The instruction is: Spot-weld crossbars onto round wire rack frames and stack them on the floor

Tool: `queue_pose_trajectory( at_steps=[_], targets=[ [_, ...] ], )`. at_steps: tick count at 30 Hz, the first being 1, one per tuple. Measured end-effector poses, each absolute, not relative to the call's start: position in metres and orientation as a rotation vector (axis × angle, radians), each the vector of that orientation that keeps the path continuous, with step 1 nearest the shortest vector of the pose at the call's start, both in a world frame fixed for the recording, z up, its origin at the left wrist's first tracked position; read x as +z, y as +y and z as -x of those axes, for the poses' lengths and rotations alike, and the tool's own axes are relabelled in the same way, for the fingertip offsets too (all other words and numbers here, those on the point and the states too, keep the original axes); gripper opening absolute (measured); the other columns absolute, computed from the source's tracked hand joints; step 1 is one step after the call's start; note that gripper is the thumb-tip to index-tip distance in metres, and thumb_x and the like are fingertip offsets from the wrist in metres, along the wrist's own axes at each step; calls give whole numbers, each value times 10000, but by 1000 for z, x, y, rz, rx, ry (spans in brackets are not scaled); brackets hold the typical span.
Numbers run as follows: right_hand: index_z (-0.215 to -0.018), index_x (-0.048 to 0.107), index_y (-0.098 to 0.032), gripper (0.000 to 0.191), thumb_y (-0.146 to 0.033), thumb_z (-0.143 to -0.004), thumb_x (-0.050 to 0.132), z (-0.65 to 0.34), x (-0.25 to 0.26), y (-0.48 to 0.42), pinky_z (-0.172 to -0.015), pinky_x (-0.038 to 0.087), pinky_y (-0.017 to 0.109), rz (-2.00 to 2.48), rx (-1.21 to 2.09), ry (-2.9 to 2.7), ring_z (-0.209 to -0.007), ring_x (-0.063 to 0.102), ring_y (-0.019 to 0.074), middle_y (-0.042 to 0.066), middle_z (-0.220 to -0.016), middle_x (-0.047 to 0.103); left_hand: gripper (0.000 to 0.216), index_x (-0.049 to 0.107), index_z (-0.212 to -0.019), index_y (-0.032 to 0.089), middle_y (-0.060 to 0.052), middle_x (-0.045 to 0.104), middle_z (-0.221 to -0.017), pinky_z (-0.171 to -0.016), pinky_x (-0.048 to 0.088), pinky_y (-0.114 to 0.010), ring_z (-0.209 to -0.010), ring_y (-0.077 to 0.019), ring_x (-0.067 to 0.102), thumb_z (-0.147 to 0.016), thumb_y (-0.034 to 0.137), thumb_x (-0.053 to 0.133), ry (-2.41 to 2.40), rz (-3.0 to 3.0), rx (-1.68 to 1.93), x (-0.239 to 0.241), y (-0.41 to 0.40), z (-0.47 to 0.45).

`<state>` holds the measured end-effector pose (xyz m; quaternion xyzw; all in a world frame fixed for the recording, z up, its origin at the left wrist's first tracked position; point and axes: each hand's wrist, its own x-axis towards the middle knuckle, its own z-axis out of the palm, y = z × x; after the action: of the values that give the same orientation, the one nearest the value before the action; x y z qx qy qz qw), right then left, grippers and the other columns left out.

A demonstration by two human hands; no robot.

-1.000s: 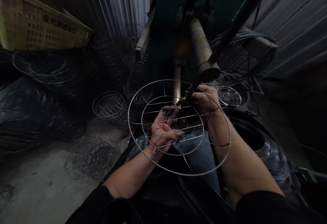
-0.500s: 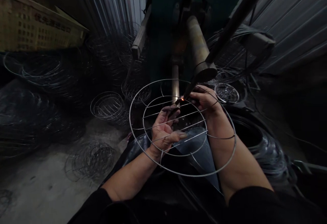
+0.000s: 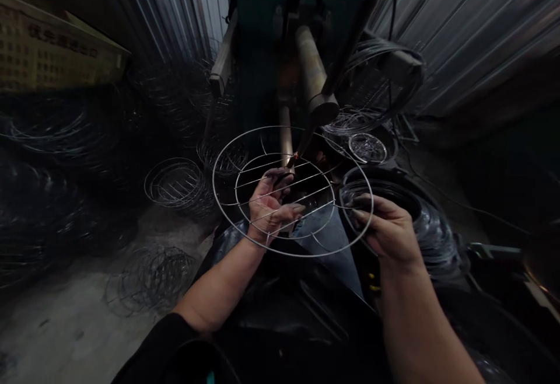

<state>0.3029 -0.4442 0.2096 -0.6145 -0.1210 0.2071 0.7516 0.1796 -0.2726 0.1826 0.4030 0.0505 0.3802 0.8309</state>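
Note:
A round wire rack (image 3: 291, 254), two rings joined by short spokes with several parallel wires across the inner one, lies roughly level above my lap. My left hand (image 3: 269, 206) is closed on it from below, fingers near the far cross wires and thumb stretched under them. The tip of the upper electrode (image 3: 305, 140) and the lower metal post (image 3: 286, 133) meet at the inner ring's far side, where a small orange glow shows. My right hand (image 3: 389, 226) is at the rack's right rim, fingertips pinched together below the wire; what they pinch is too dark to make out.
A dark round tub (image 3: 426, 215) with bundled wire stands at right, and a bowl of small wire pieces (image 3: 368, 148) behind it. Stacked wire rings (image 3: 175, 182) and a wire heap (image 3: 160, 276) lie on the floor at left. A yellow crate (image 3: 65, 51) sits upper left.
My right hand has moved from beside the electrode tip out to the rack's right rim. The glow has dimmed. My left hand keeps its hold, and the whole view has shifted slightly.

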Motion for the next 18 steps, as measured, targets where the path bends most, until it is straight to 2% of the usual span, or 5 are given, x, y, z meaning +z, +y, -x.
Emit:
queue_pose_trajectory(
  at_steps=[4, 8, 10, 15, 18],
  targets=[
    [-824, 752, -238, 333, -206, -510, 858, -285, 229, -461, -550, 555, 267, 1396, 250, -359, -636, 657, 158, 21, -774, 730, 699, 640, -1112, 264, -27, 587, -1220, -952, 470, -287, -1182, -221, 538, -470, 146, 888, 80, -871, 805, 186, -277, -175],
    [-905, 745, -252, 292, -220, -625, 822, -267, 256, -492, -810, 576, 348, 1633, 1, -554, -830, 689, 195, 17, -897, 733, 740, 640, -1098, 258, -36, 598, -1211, -965, 480, -328, -1144, -225, 571, -418, 121, 897, 109, -899, 756, 180, -284, -168],
    [-928, 739, -269, 259, -227, -678, 793, -259, 266, -512, -874, 557, 370, 1721, -64, -635, -886, 684, 204, 12, -933, 729, 737, 638, -1098, 254, -43, 596, -1214, -947, 493, -325, -1145, -227, 570, -418, 151, 903, 120, -894, 740, 174, -287, -165],
    [-976, 724, -295, 267, -218, -723, 759, -244, 269, -548, -873, 562, 351, 1785, -57, -778, -916, 680, 202, 11, -975, 722, 698, 633, -1048, 229, -47, 602, -1146, -853, 546, -344, -1133, -250, 563, -407, 209, 911, 208, -979, 641, 168, -293, -164],
    [-978, 726, -297, 265, -198, -733, 745, -236, 270, -550, -845, 572, 317, 1825, -7, -893, -932, 680, 196, 14, -991, 720, 712, 612, -1040, 214, -42, 602, -1107, -870, 541, -372, -1115, -248, 568, -393, 188, 907, 289, -1103, 634, 170, -297, -164]
  ],
)
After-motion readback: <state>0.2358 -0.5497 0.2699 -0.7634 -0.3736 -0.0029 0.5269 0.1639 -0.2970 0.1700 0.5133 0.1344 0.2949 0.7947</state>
